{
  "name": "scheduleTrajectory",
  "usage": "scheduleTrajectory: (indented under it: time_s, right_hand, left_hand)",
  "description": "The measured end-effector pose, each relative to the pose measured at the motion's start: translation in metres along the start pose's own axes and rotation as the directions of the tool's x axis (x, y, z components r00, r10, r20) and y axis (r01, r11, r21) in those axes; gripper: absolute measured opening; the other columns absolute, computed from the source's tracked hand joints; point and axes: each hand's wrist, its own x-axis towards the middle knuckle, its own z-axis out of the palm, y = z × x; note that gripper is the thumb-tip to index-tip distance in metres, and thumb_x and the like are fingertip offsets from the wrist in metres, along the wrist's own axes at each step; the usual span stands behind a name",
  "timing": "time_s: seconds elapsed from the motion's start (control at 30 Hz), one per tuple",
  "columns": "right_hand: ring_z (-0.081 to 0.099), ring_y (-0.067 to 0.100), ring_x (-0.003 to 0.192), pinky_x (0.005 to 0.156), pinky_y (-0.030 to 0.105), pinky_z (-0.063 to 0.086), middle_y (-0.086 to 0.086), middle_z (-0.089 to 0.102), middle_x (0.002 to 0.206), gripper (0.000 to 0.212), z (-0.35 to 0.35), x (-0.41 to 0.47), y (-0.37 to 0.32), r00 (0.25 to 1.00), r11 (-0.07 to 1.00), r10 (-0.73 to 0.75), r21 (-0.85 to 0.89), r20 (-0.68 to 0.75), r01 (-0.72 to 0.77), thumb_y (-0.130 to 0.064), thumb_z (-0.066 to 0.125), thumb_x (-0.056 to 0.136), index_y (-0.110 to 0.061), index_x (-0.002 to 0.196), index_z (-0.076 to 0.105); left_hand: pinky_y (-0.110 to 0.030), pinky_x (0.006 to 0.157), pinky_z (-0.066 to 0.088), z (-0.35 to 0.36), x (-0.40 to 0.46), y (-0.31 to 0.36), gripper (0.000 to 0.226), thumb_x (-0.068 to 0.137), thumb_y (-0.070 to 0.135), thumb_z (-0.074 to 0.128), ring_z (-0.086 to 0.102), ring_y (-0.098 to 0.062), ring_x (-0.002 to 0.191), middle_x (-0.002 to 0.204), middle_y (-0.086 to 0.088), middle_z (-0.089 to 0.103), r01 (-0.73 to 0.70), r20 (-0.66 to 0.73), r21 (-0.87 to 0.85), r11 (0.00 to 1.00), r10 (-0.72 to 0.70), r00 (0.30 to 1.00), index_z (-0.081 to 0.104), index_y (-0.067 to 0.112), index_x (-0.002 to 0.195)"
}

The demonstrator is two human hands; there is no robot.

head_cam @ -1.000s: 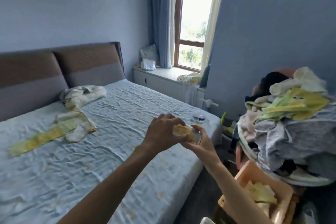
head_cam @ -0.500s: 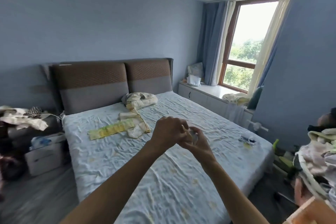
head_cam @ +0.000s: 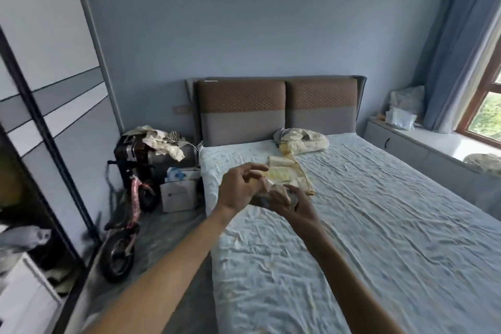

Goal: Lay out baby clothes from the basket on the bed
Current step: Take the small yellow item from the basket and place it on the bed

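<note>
Bed sheet (head_cam: 379, 225), centre and right of frame: pale blue-white, faint yellowish flecks. Headboard (head_cam: 276, 108), upper centre: brown quilted diamond pattern above, plain grey below. Wall (head_cam: 244, 22): flat blue. Curtain (head_cam: 450, 43), upper right: blue. Window frame (head_cam: 477, 114), right edge: brown wood. Baby clothes (head_cam: 292, 173) on sheet, centre: cream and pale yellow. Small bundle (head_cam: 273, 192) in hands: cream-beige. Balance bike (head_cam: 130, 214), lower left: pink frame, black tyres. Suitcase (head_cam: 130, 152), left of centre: dark brown-black.
</note>
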Motion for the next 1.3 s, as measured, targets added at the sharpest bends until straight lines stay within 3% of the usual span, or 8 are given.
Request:
scheduleTrajectory:
  time_s: [0.2,0.4,0.57,0.67,0.8,1.0,1.2,1.3]
  right_hand:
    - [0.060,0.008,0.094,0.072,0.013,0.048,-0.001,0.061,0.104,0.049,0.081,0.055,-0.003,0.992,0.996,-0.035,0.090,0.121,0.024,-0.022,0.077,0.076,-0.015,0.119,0.053]
    - [0.061,0.015,0.101,0.082,0.022,0.051,0.007,0.062,0.113,0.046,0.150,0.105,0.007,0.990,0.989,0.022,0.144,0.140,-0.042,-0.014,0.072,0.082,-0.010,0.123,0.053]
    - [0.061,0.019,0.105,0.083,0.024,0.050,0.008,0.062,0.113,0.044,0.211,0.145,0.013,0.991,0.980,0.064,0.180,0.114,-0.084,-0.008,0.069,0.083,-0.012,0.123,0.053]
    - [0.062,0.014,0.099,0.080,0.021,0.050,0.004,0.064,0.108,0.042,0.244,0.166,0.008,0.992,0.984,0.072,0.156,0.104,-0.088,-0.006,0.067,0.084,-0.010,0.124,0.053]
    - [0.064,0.003,0.090,0.077,0.018,0.051,0.000,0.064,0.104,0.042,0.273,0.189,0.002,0.988,0.993,0.077,0.078,0.136,-0.088,-0.006,0.067,0.085,-0.012,0.123,0.052]
    - [0.063,0.011,0.093,0.078,0.023,0.052,0.002,0.063,0.106,0.050,0.283,0.225,0.011,0.987,0.992,0.122,-0.035,0.104,-0.119,-0.011,0.071,0.082,-0.017,0.126,0.048]
    - [0.060,-0.008,0.077,0.069,0.014,0.050,0.002,0.058,0.103,0.054,0.280,0.276,0.032,0.993,0.985,0.108,-0.142,0.048,-0.101,-0.001,0.071,0.080,-0.009,0.127,0.044]
    - [0.060,-0.007,0.079,0.071,0.013,0.050,0.002,0.056,0.105,0.053,0.274,0.318,0.045,0.997,0.984,0.070,-0.163,0.025,-0.065,0.002,0.071,0.078,-0.012,0.122,0.045]
  left_hand:
    - [-0.011,0.057,0.050,-0.067,0.038,-0.042,0.021,0.078,-0.002,0.070,0.065,0.003,0.063,0.075,0.004,0.070,0.051,-0.155,-0.089,0.995,-0.064,0.986,0.070,0.018,0.085]
    - [-0.008,0.063,0.049,-0.148,0.083,-0.111,0.014,0.082,-0.001,0.068,0.065,0.006,0.068,0.079,0.007,0.070,0.077,-0.238,-0.098,0.992,-0.099,0.966,0.071,0.009,0.091]
    - [-0.011,0.075,0.045,-0.215,0.126,-0.177,0.014,0.085,0.007,0.068,0.063,0.002,0.085,0.085,0.018,0.073,0.051,0.063,0.020,0.998,-0.053,0.997,0.075,0.014,0.095]
    - [-0.022,0.070,0.040,-0.257,0.155,-0.212,0.016,0.082,0.019,0.071,0.053,-0.010,0.075,0.088,0.003,0.073,0.027,0.215,0.072,0.997,-0.042,0.976,0.075,0.020,0.098]
    - [-0.016,0.064,0.036,-0.291,0.184,-0.234,0.022,0.078,0.021,0.074,0.046,0.002,0.061,0.065,0.019,0.064,0.042,0.277,0.037,0.998,-0.051,0.959,0.075,0.017,0.100]
    - [-0.009,0.054,0.034,-0.294,0.223,-0.263,0.021,0.078,0.016,0.074,0.045,0.001,0.056,0.063,0.028,0.063,-0.007,0.371,0.012,1.000,0.002,0.928,0.073,0.016,0.100]
    - [-0.012,0.060,0.042,-0.253,0.279,-0.277,0.055,0.058,0.073,0.064,0.052,-0.001,0.064,0.081,0.024,0.065,-0.164,0.482,0.120,0.979,0.087,0.872,0.050,0.057,0.109]
    - [-0.018,0.063,0.040,-0.226,0.322,-0.276,0.053,0.066,0.068,0.067,0.054,0.004,0.070,0.083,0.026,0.061,-0.296,0.564,0.267,0.917,0.100,0.819,0.050,0.055,0.114]
